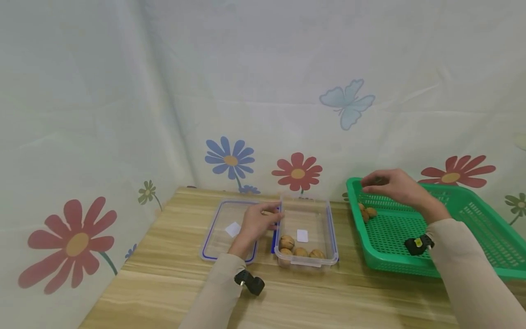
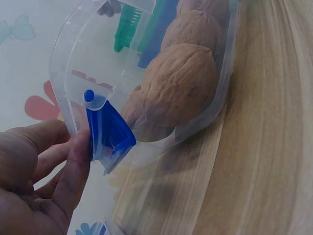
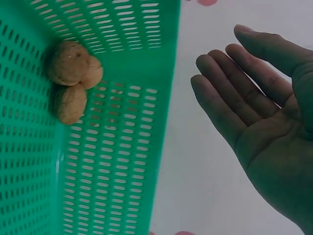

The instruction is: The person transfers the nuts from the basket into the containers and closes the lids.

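Note:
A clear plastic food container [image 1: 306, 219] stands with its lid off. Several walnuts [image 2: 181, 81] lie along its near side, beside a small white square [image 1: 302, 236]. My left hand [image 1: 259, 221] holds the container's left edge, its fingers at the blue latch [image 2: 110, 132]. Over the left part of a green perforated basket [image 1: 371, 260], my right hand [image 1: 394, 186] hovers with nothing in it. Its fingers [image 3: 220, 98] are slightly bent in the right wrist view. Below it, walnuts [image 3: 71, 100] cluster in the basket's corner.
Left of the container, the clear lid [image 1: 215, 240] with a blue seal lies flat, another white square [image 1: 233, 229] on it. Behind the wooden table [image 1: 156, 274] hangs a pale curtain [image 1: 255, 68] with printed flowers.

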Motion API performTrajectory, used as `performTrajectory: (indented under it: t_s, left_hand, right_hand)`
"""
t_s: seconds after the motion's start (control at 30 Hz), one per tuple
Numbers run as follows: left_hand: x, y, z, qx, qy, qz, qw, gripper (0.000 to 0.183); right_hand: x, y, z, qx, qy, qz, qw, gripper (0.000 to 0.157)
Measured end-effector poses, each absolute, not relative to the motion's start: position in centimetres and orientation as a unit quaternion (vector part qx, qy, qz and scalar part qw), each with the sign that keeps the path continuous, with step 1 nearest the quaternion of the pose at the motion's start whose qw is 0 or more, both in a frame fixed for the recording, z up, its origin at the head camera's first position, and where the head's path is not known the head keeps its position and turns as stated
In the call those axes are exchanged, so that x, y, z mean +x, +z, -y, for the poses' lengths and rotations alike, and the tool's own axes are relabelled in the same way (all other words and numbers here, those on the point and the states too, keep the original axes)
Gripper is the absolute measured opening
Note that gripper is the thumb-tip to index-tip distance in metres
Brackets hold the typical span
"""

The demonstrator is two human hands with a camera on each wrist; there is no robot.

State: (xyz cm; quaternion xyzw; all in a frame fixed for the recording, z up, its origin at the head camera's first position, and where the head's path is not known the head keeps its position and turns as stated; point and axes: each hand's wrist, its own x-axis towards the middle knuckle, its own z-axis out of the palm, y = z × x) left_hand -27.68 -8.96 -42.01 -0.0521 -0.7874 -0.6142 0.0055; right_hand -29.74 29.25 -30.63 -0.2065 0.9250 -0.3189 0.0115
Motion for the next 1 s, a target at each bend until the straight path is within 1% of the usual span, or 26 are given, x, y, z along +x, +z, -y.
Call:
performTrajectory:
  t_s: [0.17,0.43,0.8,1.0]
  left_hand:
    - [-27.6,-42.0,8.9,-0.045,-0.608,0.793,0.002,0.04]
    - [-27.6,-41.9,9.0,-0.048,-0.608,0.793,0.002,0.039]
    - [-27.8,-42.1,9.0,-0.057,-0.609,0.791,0.004,0.041]
    - [-27.8,-42.1,9.0,-0.052,-0.608,0.792,0.002,0.041]
  right_hand:
    - [-30.3,-31.4,-30.1,-0.194,-0.321,-0.926,0.03,0.042]
    - [-31.3,-32.8,-31.4,-0.195,-0.304,-0.931,0.047,0.041]
    - [-32.1,-34.3,-32.5,-0.185,-0.32,-0.925,0.092,0.038]
    - [-32.7,-35.2,-32.9,-0.195,-0.298,-0.929,0.097,0.036]
